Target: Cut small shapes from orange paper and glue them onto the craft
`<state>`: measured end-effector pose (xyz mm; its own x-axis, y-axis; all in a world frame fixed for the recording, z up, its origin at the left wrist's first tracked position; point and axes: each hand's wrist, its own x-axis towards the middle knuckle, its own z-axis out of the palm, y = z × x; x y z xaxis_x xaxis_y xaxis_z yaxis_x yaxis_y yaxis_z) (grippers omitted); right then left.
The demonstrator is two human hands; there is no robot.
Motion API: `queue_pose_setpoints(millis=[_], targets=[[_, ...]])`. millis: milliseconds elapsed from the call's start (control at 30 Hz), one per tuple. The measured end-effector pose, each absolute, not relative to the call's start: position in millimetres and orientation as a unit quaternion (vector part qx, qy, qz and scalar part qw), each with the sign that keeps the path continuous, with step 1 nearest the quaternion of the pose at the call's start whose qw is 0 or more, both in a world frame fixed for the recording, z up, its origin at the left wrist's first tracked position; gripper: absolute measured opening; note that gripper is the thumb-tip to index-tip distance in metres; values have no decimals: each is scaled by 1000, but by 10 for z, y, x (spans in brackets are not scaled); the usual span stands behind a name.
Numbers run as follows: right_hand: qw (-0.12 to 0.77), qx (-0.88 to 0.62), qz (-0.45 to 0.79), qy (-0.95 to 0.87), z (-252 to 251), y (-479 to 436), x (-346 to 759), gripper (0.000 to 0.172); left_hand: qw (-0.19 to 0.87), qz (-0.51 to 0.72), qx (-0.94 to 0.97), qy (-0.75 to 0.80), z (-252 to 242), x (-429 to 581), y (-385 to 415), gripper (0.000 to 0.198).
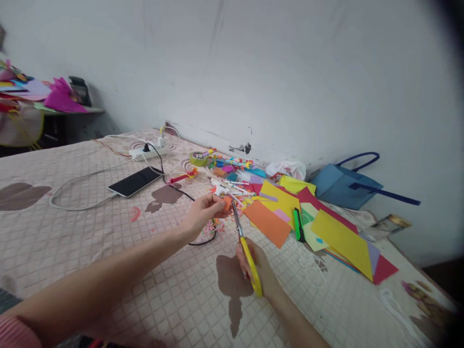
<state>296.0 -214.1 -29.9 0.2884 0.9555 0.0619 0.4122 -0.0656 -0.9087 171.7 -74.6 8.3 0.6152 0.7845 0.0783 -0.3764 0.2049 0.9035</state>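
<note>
Between the thumb and fingers of my left hand (203, 212) is a small piece of orange paper (227, 203). My right hand (255, 266) grips yellow-handled scissors (250, 263), whose metal blades point away from me and reach the right edge of that piece. Whether the blades are parted I cannot make out. Just beyond my hands lie white sticks (239, 189) and a white glue gun (222, 188). Small paper scraps (217, 226) are scattered under my left hand. A larger orange sheet (267, 223) rests to the right of the blades.
Yellow sheets (342, 239), a green cutter (298, 224) and a blue bag (344, 186) occupy the right side. On the left, a phone (136, 182) is on a cable beside a power strip (150, 152). Green tape (198, 158) sits near the wall. A black cord (203, 243) passes under my left hand.
</note>
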Motion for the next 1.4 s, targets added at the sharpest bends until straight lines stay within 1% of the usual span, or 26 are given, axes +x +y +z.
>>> queue_pose_setpoints(millis=[267,800,1100,1400], targets=[[410,-697,281,-516,-239,-2162,2909,25,751,394,490,200,65,1729,-748,23],[434,-691,288,-500,-315,-2146,2928,28,744,408,491,200,32,1750,-771,22],[426,-696,282,-504,-318,-2143,2944,30,742,408,495,196,33,1744,-773,21],[432,-694,282,-503,-280,-2145,2926,27,742,406,496,198,43,1738,-775,22]])
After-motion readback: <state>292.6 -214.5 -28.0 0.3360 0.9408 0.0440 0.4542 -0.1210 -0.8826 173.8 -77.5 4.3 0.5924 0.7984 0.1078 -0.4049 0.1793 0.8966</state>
